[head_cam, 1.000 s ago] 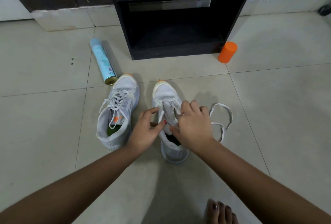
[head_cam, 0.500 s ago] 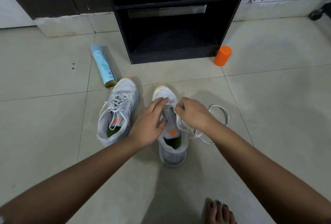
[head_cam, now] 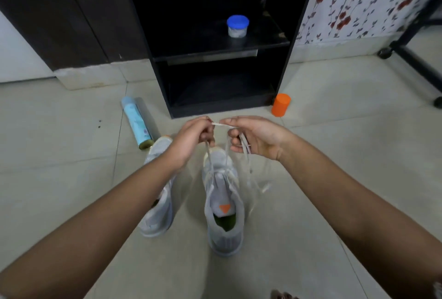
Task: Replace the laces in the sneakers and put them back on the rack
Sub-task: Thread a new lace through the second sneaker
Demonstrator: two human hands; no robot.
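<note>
Since the lace (head_cam: 224, 125) is stretched in a short span between both hands, its strands dropping to the lowest eyelets of the right sneaker (head_cam: 223, 205), my worry is an uneven pull. Nothing pins that shoe to the floor (head_cam: 71, 167), so a tug could tip it or drag one end back out of an eyelet. I read the left hand (head_cam: 191, 138) as curled, pinching the lace between thumb and forefinger. The right hand (head_cam: 256, 138) pinches the other side with thumb and index, and slack loops drape over its half-curled lower fingers. Those loops are blurred, and I judge they could snarl when fed. The shoe stands upright on the floor near the front edge of the rack (head_cam: 220, 107), beside the left sneaker (head_cam: 157, 212). The left forearm largely hides that one, so I cannot tell its lacing. Further out, a spray can (head_cam: 137, 122) lying by that shoe's toe could roll if knocked, and an orange cap (head_cam: 281, 104) sits at the rack's front right corner.
</note>
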